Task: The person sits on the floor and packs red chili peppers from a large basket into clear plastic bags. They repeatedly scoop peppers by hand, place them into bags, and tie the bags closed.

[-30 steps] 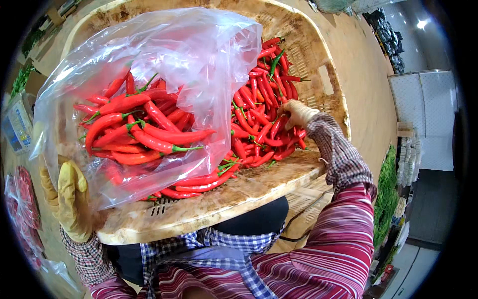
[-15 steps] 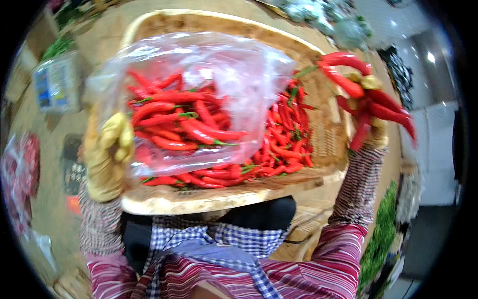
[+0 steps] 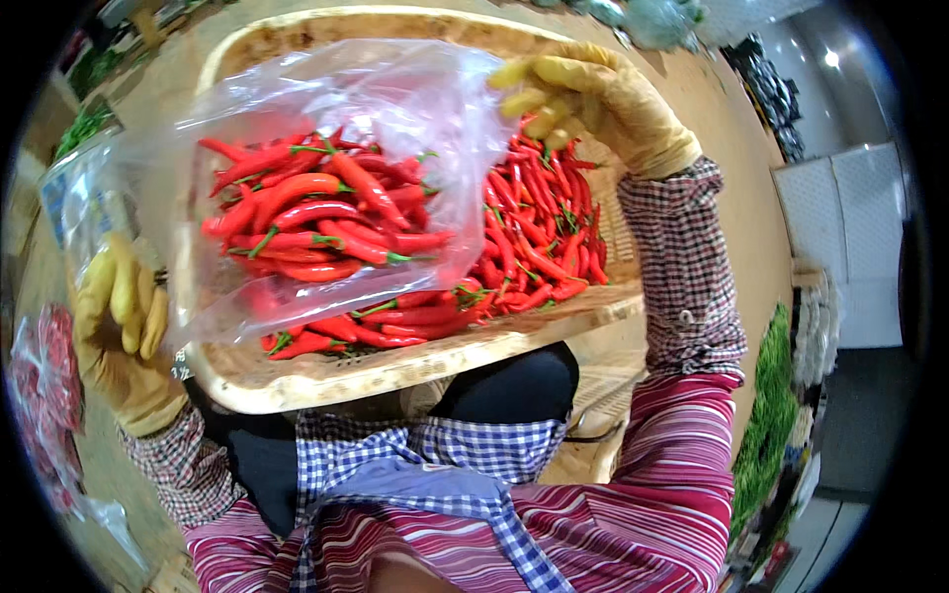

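Note:
My left hand [image 3: 124,331], in a yellow glove, is beside the left rim of a pale plastic basket [image 3: 326,390]. Its fingers are loosely bent and apart, with nothing visible in them. My right hand [image 3: 593,104], gloved the same, reaches over the basket's far right side, its fingers spread. Its fingertips are at the right edge of a clear plastic bag [image 3: 450,119]; whether they touch it I cannot tell. Red chili peppers [image 3: 326,212] with green stems are heaped in the bag. More loose chili peppers [image 3: 544,237] lie in the basket beside and below it.
The basket rests over my knees. On the floor to the left are a bag of red produce [image 3: 44,385] and a blue-and-white package [image 3: 69,198]. Green leafy bundles [image 3: 766,415] lie at the right, with dark bags [image 3: 766,94] beyond.
My right hand has moved left from the basket's right side to the bag and no longer holds chili peppers. My left hand has moved left, away from the bag. The peppers in the bag lie differently.

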